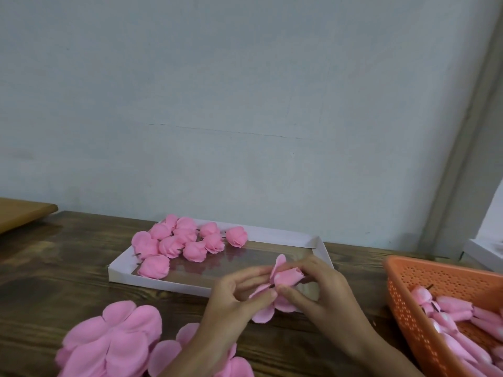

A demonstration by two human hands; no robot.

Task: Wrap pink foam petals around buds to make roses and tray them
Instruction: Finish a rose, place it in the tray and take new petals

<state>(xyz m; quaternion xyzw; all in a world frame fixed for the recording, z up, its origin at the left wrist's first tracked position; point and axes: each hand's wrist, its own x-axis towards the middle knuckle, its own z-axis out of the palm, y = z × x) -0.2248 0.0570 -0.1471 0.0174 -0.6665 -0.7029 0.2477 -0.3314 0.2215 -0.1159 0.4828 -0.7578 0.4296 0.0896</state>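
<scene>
Pink roses, eleven, lie in one tray; both hands pinch one bud.

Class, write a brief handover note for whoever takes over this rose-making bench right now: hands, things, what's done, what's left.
Left hand pinches the petals at the base of the half-wrapped rose; right hand grips its bud, above the white tray.
Done: finished roses cluster at the tray's left end.
Left: finish this rose and tray it. Loose petals lie front left; buds wait in the orange basket on the right.
</scene>
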